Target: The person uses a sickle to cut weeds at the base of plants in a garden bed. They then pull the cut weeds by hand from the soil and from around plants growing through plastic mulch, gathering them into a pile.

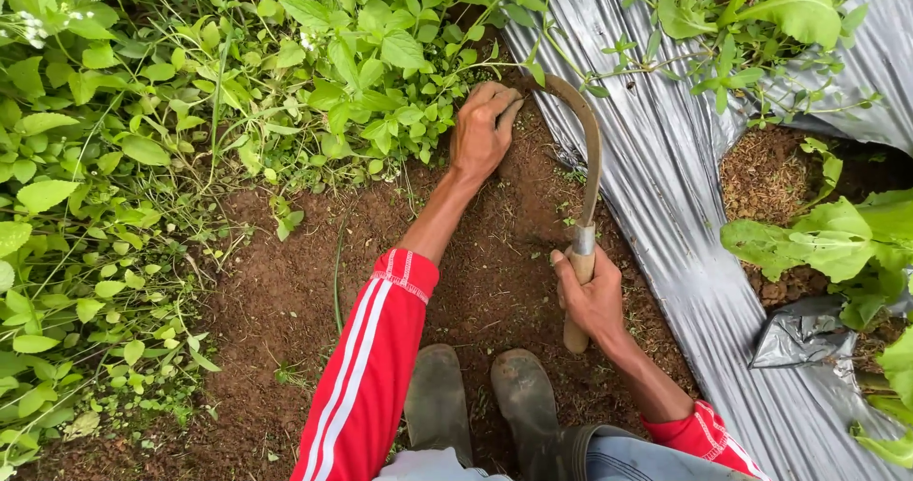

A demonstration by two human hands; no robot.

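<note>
Two boots: my muddy rubber boots (485, 400) stand side by side on the soil at the bottom of the view, toes pointing away from me.
Ground: bare reddish-brown soil (285, 300), crumbly, with a few thin green shoots lying on it; this is outdoors, a garden bed.
Right hand: my right hand (592, 295) is closed in a fist around the wooden handle of a sickle (584, 191), just ahead of the boots, thumb wrapped over the top of the grip.
Sickle: its curved, rusty blade rises from a metal collar and arcs up and to the left, the tip ending just beside my left hand, near the edge of the sheet.
Sheet: silver plastic mulch (675, 205) runs diagonally on my right, wrinkled, with holes where leafy plants (837, 238) grow out of dry litter.
Left hand: my left hand (483, 131) reaches farther out, red sleeve pushed up; the fingers are curled down, pressed on the soil at the foot of the weeds. I cannot tell whether they pinch any stems.
Weeds: dense green weeds (190, 91) fill the far and left ground.
</note>
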